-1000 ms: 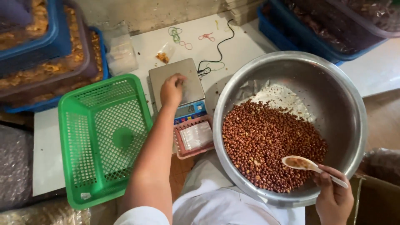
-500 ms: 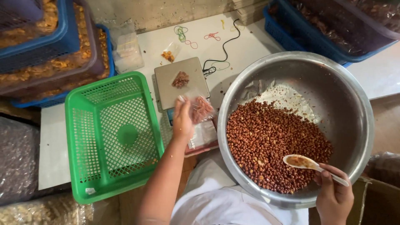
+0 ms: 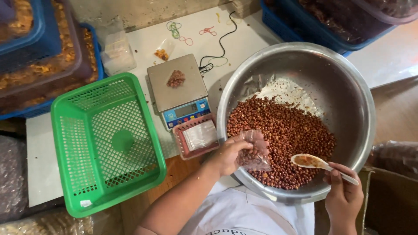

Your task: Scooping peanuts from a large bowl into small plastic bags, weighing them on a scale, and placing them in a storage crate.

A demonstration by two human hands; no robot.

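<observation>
Left hand (image 3: 228, 154) closed around a small clear plastic bag (image 3: 254, 152), pinched at its near edge and held over the near rim of the big steel bowl (image 3: 361, 93), above the heap of red-brown peanuts (image 3: 283, 135). Right hand (image 3: 344, 193) curled shut on the handle of a pale spoon (image 3: 311, 161), bowl of the spoon loaded, just beside the bag. Probably light and limp, that bag: thin film, slippery, mouth prone to folding shut, so best gripped at the top edge with fingers spreading the opening. Nearby, 1 digital scale (image 3: 178, 89) carrying a small pile of nuts, 1 green mesh basket (image 3: 106, 143), 1 pink tray of spare bags (image 3: 196, 137).
</observation>
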